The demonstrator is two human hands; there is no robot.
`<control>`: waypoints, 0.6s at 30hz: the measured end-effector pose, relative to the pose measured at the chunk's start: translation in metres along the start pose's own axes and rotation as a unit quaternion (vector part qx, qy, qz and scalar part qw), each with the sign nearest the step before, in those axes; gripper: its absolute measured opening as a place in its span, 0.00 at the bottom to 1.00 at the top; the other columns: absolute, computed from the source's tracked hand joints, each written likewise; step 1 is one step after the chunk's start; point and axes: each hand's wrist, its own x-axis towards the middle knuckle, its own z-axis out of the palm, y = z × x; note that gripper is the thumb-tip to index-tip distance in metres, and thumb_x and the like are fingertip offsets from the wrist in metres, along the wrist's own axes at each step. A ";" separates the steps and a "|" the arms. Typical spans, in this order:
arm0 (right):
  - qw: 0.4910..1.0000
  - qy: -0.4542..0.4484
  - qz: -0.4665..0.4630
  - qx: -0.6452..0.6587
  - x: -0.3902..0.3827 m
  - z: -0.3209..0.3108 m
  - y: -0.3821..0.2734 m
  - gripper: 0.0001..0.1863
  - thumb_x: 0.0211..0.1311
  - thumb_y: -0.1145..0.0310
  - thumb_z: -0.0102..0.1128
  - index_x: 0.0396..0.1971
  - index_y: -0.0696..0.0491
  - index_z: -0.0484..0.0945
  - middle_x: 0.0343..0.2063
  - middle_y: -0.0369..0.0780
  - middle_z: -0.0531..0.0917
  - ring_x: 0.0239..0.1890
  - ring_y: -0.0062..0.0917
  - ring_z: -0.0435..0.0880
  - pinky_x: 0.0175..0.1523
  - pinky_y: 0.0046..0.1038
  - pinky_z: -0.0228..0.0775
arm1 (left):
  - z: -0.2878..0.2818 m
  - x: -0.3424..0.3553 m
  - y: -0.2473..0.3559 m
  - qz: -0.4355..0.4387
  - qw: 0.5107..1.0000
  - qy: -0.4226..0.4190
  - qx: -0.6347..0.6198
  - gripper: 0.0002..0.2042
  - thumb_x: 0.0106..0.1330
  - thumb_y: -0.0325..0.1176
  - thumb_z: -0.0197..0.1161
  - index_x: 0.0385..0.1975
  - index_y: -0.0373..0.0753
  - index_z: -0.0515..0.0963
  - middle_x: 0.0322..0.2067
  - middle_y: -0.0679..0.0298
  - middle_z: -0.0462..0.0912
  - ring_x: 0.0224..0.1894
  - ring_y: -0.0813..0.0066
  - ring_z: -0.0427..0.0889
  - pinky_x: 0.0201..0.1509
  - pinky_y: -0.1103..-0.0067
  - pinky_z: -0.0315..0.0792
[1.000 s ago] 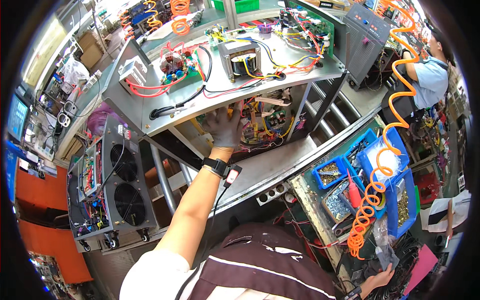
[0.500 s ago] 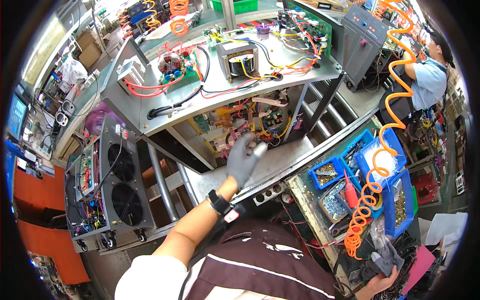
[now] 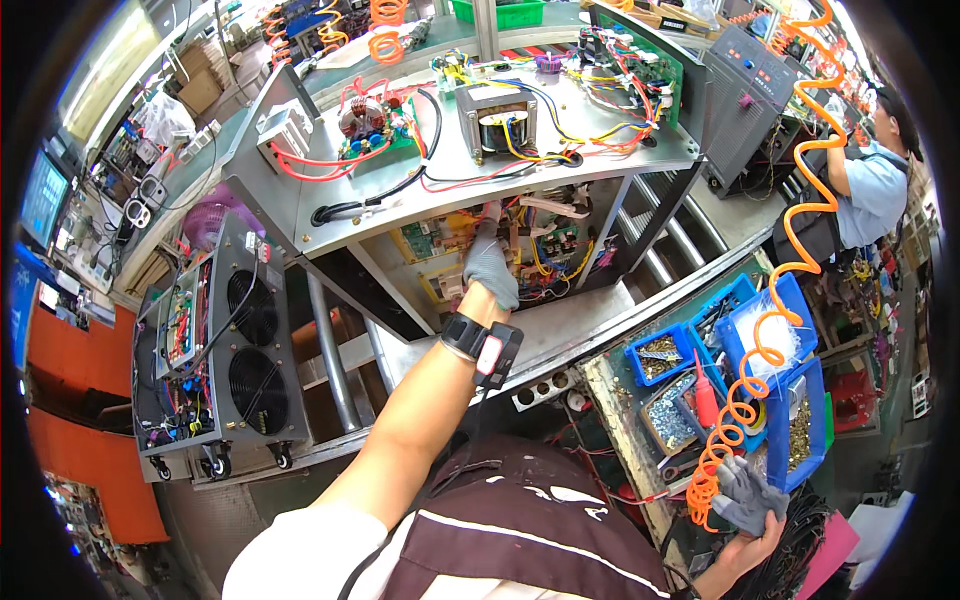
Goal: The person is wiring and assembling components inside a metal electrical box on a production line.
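Observation:
My left hand (image 3: 488,262), in a grey glove, reaches into the lower opening of the metal cabinet (image 3: 385,300), its fingertips among the wiring and circuit boards (image 3: 550,258); whether they grip anything is unclear. On the cabinet's top shelf (image 3: 420,195) sit a transformer (image 3: 502,120), a toroidal coil (image 3: 360,118) and wired boards (image 3: 655,90). My right hand (image 3: 750,548), bare, is closed on a loose grey glove (image 3: 748,492) at the lower right, beside the coiled orange hose (image 3: 720,440).
A fan unit on casters (image 3: 250,390) stands left on the roller conveyor (image 3: 335,350). To the right are blue bins of parts (image 3: 655,362) and a red bottle (image 3: 705,400). A co-worker in blue (image 3: 865,195) works beside a grey machine (image 3: 750,110) at upper right.
My left hand came down out of the opening, then went back up into the wiring. My right hand has lifted the grey glove a little, toward the hose and bins.

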 end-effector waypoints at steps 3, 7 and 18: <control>0.997 -0.075 0.012 0.015 -0.004 0.011 0.003 0.18 0.55 0.71 0.47 0.47 0.59 0.69 0.42 0.40 0.74 0.48 0.29 0.74 0.56 0.31 0.63 | 0.005 0.025 -0.012 0.075 0.997 0.037 0.002 0.19 0.50 0.57 0.65 0.36 0.55 0.75 0.15 0.76 0.68 0.12 0.87 0.59 0.15 0.88 0.54; 0.993 -0.096 0.032 0.052 -0.009 0.030 0.005 0.19 0.54 0.72 0.47 0.47 0.60 0.69 0.43 0.41 0.75 0.48 0.29 0.74 0.56 0.32 0.63 | 0.002 0.035 -0.009 0.041 0.998 0.046 -0.029 0.25 0.49 0.50 0.67 0.45 0.44 0.74 0.38 0.69 0.77 0.28 0.83 0.73 0.30 0.83 0.67; 0.902 -0.389 0.101 -0.157 -0.064 0.115 0.039 0.13 0.46 0.77 0.57 0.36 0.60 0.76 0.28 0.37 0.80 0.32 0.20 0.78 0.38 0.21 0.68 | -0.069 -0.010 -0.024 -0.066 0.972 -0.216 0.062 0.14 0.61 0.46 0.59 0.33 0.41 0.74 0.26 0.67 0.75 0.26 0.75 0.73 0.30 0.78 0.69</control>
